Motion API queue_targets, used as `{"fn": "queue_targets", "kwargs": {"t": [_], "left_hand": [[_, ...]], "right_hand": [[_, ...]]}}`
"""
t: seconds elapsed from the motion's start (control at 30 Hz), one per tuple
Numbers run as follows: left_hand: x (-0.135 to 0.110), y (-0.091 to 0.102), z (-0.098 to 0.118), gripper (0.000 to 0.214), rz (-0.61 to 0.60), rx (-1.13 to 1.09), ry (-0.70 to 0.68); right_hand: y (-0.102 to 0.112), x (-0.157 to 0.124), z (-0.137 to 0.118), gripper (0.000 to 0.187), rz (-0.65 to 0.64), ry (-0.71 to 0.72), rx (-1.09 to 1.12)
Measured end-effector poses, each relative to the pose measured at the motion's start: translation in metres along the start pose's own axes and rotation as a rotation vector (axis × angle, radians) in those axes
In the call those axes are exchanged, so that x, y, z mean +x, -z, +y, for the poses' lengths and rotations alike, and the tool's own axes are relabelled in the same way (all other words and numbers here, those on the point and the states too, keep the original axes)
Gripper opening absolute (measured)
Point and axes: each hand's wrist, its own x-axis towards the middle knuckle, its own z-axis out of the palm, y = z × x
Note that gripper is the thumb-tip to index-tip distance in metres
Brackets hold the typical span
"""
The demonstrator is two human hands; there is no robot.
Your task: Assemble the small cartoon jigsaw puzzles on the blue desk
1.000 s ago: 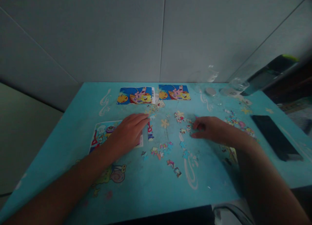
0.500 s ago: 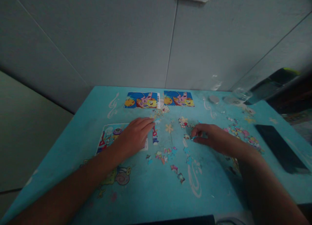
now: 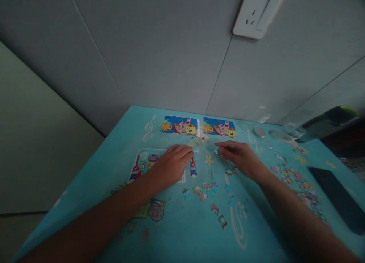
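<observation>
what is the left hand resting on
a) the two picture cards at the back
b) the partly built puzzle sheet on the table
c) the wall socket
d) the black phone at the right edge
b: the left hand lies flat on the partly built puzzle sheet, while the right hand is over loose puzzle pieces further right.

Loose puzzle pieces crowd the gap between hands.

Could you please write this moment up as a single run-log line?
left hand: flat on part-built puzzle | right hand: pinching small puzzle piece | loose pieces: scattered on blue table
</observation>
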Motion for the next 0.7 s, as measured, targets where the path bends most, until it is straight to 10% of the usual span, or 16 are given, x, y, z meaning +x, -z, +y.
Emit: {"fn": "queue_targets", "kwargs": {"t": [0.3, 0.7], "left_hand": [[0.001, -0.002, 0.003, 0.038, 0.015, 0.02, 0.018], [0.003, 0.001, 0.006, 0.033, 0.0, 0.026, 0.027]], "right_hand": [[-0.027, 0.021, -0.011, 0.021, 0.018, -0.213, 0.382], [-0.027, 0.032, -0.012, 0.029, -0.026, -0.172, 0.046]]}}
